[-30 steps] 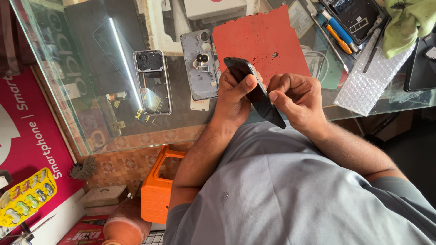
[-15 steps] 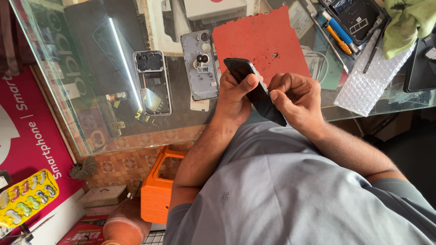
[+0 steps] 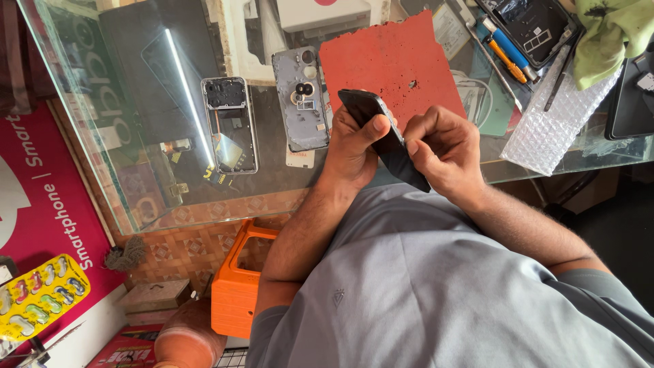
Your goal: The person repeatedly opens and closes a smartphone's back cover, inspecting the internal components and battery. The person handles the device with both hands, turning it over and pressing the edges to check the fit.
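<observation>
My left hand [image 3: 351, 146] grips a black phone panel [image 3: 364, 106] from the left, thumb pressed on its upper face. My right hand [image 3: 443, 146] pinches the panel's right edge with curled fingers. The panel is tilted, held just above the near edge of the glass table [image 3: 136, 197], over a red work mat [image 3: 388, 58]. On the glass to the left lie an opened phone frame [image 3: 229, 123] and a grey phone back with camera openings [image 3: 301, 105].
Screwdrivers [image 3: 507, 53], another black phone shell [image 3: 535, 27], a green cloth [image 3: 613, 31] and bubble wrap [image 3: 552, 126] sit at the right of the table. Below the glass stand an orange box [image 3: 235, 289], a yellow tray [image 3: 37, 300] and a pink poster [image 3: 41, 197].
</observation>
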